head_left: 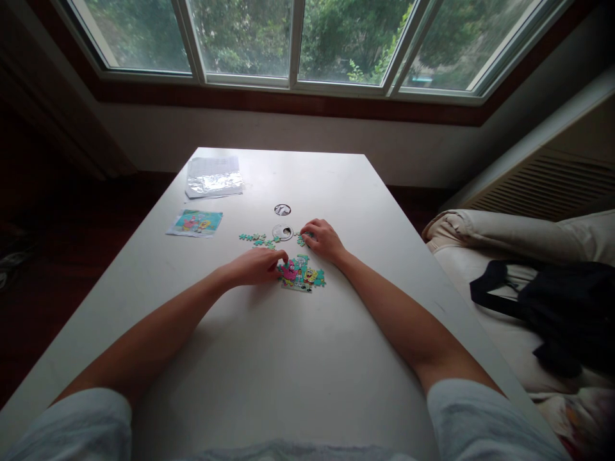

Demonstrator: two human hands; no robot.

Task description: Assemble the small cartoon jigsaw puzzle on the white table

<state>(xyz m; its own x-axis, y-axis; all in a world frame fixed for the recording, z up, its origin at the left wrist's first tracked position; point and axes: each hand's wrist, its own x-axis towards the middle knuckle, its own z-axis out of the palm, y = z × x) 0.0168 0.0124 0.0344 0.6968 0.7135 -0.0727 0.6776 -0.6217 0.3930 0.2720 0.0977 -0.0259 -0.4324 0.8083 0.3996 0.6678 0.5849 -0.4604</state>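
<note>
A small, partly assembled cartoon jigsaw puzzle (302, 275) lies on the white table (269, 358). My left hand (257, 266) rests at its left edge with fingers curled, fingertips touching the puzzle. My right hand (323, 238) lies just behind the puzzle, fingers bent over a loose teal piece (301, 240). Several more loose pieces (259, 240) lie to the left of that hand. What either hand pinches is too small to make out.
A picture card (195, 223) and a clear plastic bag (214, 177) lie at the far left of the table. Two round cable holes (282, 221) sit mid-table. A cushioned seat with a dark bag (557, 301) stands to the right. Windows are behind.
</note>
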